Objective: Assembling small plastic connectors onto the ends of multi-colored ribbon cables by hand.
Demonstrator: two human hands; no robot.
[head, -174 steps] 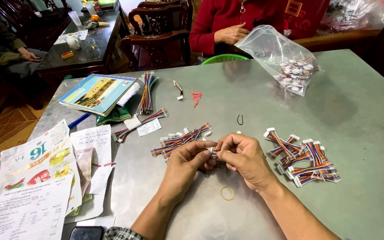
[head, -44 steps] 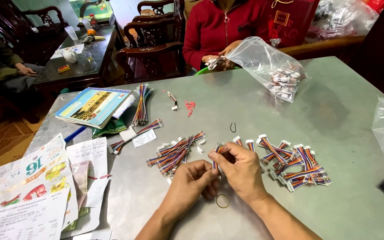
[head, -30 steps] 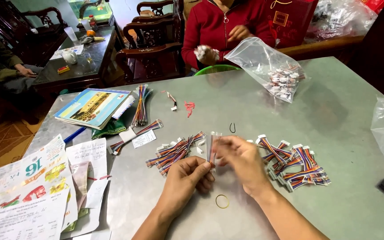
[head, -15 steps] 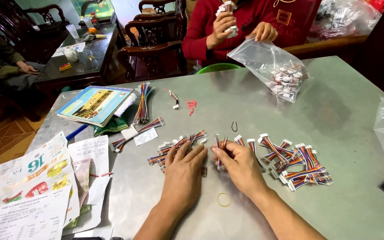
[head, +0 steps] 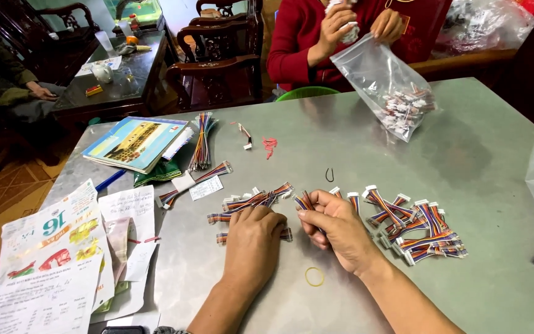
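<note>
At a grey metal table [head: 465,154] in a room of dark carved chairs [head: 217,68], the left hand [head: 251,238] lies flat, fingers together, on a pile of striped wire bundles [head: 248,203]; the right hand [head: 335,226] pinches one bundle [head: 304,201]. A yellow rubber band [head: 314,276] lies near, papers [head: 50,260] at the left edge. Opposite, a person in red holds a clear bag [head: 384,93].

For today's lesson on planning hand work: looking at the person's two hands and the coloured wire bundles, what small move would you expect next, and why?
Probably the right hand reaches for the yellow rubber band, since it pinches a small wire bundle, the band lies loose close by, and the left hand rests flat on the loose wires.
</note>
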